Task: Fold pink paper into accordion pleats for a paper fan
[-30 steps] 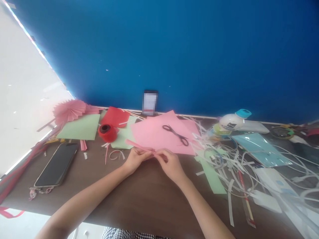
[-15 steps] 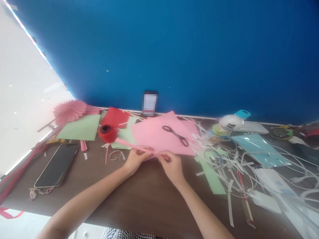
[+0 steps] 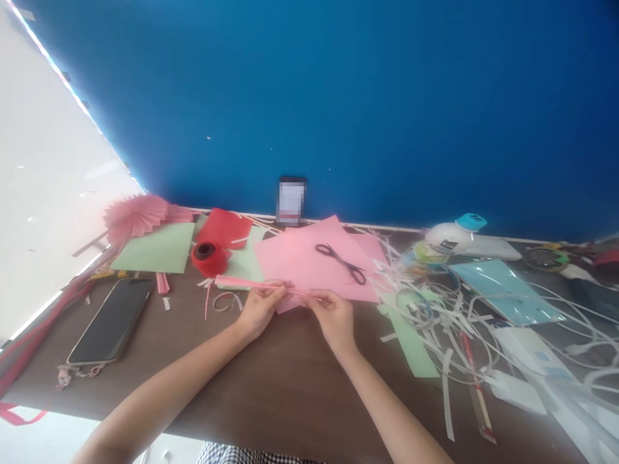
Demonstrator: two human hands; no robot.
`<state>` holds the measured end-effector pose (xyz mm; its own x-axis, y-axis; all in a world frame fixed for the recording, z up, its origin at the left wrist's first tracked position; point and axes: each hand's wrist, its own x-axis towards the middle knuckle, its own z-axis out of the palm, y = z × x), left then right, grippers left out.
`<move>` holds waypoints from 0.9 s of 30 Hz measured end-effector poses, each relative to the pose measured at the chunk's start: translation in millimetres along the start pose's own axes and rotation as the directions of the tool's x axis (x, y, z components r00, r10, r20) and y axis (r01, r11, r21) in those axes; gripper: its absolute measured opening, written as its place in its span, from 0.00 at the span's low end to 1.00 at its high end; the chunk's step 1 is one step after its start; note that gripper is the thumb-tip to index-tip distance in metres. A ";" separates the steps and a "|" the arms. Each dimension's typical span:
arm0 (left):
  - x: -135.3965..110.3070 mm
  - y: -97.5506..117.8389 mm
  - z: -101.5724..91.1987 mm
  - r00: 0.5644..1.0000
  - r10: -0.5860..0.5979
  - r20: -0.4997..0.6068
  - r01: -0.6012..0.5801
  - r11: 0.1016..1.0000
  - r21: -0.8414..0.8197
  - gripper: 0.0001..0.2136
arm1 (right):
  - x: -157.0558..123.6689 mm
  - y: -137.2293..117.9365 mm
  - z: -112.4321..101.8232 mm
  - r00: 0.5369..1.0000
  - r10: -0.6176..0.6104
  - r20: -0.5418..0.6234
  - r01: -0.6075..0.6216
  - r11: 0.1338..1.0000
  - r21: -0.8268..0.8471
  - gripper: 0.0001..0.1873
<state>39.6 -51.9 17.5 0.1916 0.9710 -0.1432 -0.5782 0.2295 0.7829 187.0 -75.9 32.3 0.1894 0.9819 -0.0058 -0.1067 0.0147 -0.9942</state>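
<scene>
We had a slim pink paper strip (image 3: 239,282) at the centre of the frame, a little below the middle, its longer free part pointing left and its other end among the fingers. Our left hand (image 3: 261,310) was closed in a pinch on it, thumb against fingers, and our right hand (image 3: 333,321) pinched at its right end; how firmly either one pressed, we could not tell. Both hands were just above the near edge of the pink sheets (image 3: 294,254), on which the black scissors (image 3: 341,262) lay, right of centre.

We judged the strip very light, so weight would hardly matter to the hold. It looked folded or layered, which should have made it somewhat stiff along its length yet easy to bend across, and a hard squeeze could have creased or crushed it. Dry paper like this seemed unlikely to slip. We thought the narrow part between the two hands the best place to take hold, with fingertips only, leaving the wider left end untouched. That end reached out just in front of the red spool (image 3: 210,259), left of centre, over the dark tabletop (image 3: 271,386).
</scene>
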 end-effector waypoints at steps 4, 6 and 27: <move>-0.4 -0.1 -0.4 1.000 -0.003 0.027 0.004 0.999 -0.035 0.07 | 0.2 0.6 0.5 0.999 -0.041 -0.025 0.041 0.999 -0.010 0.09; -1.0 -0.4 -1.0 0.999 -0.013 0.042 0.014 1.000 -0.012 0.10 | -0.4 0.5 0.1 0.996 -0.093 -0.009 0.092 0.995 -0.039 0.07; 1.9 3.5 -0.7 0.996 -0.086 0.037 0.086 0.996 -0.022 0.17 | 6.3 10.4 -5.4 0.980 0.197 0.034 -0.198 0.935 0.294 0.15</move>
<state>37.4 -49.2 19.6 0.2693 0.9447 -0.1873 -0.5770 0.3140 0.7539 192.3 -70.6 21.4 0.1316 0.9714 -0.1977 -0.4247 -0.1249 -0.8967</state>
